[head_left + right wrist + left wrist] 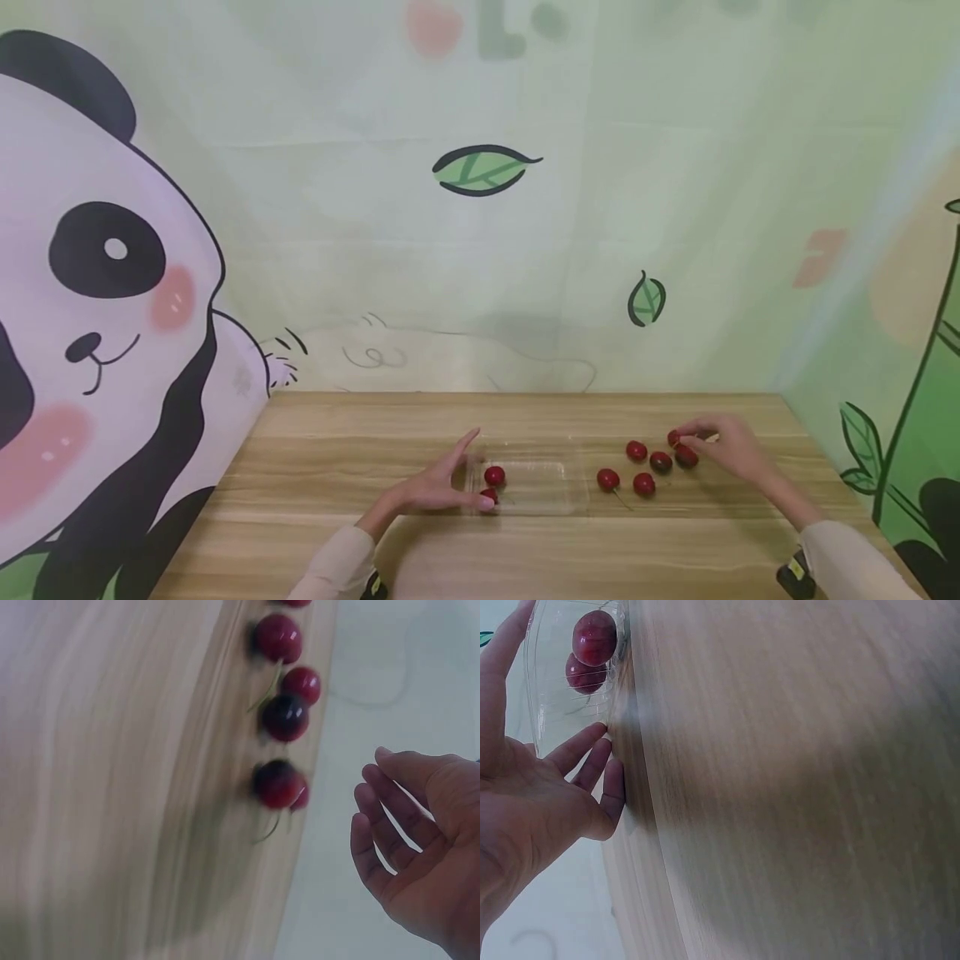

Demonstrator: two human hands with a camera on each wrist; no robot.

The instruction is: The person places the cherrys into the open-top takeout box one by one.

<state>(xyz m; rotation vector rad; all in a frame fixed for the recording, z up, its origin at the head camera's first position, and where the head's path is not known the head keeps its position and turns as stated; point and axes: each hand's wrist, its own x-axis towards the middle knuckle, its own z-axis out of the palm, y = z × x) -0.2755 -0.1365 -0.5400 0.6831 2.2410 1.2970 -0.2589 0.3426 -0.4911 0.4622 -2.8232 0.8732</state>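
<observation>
A clear plastic container (540, 487) lies on the wooden table with two red cherries, one farther back (494, 476) and one nearer (490, 496), at its left end. My left hand (433, 487) spans that end, thumb and index finger spread wide and fairly straight. In the left wrist view, fingertips (600, 729) touch or nearly touch the container. To the right lies a loose group of cherries (643, 484). My right hand (729, 446) hovers by the group's far right cherry (674, 437). The right wrist view shows its loosely bent fingers (386, 829) apart from the cherries, holding nothing.
The wooden table (337, 425) ends against a cloth backdrop (360, 208) printed with a panda and leaves. One cherry (608, 479) with a long stem sits nearest the container's right end. A dark-topped cherry (276, 784) lies close to another.
</observation>
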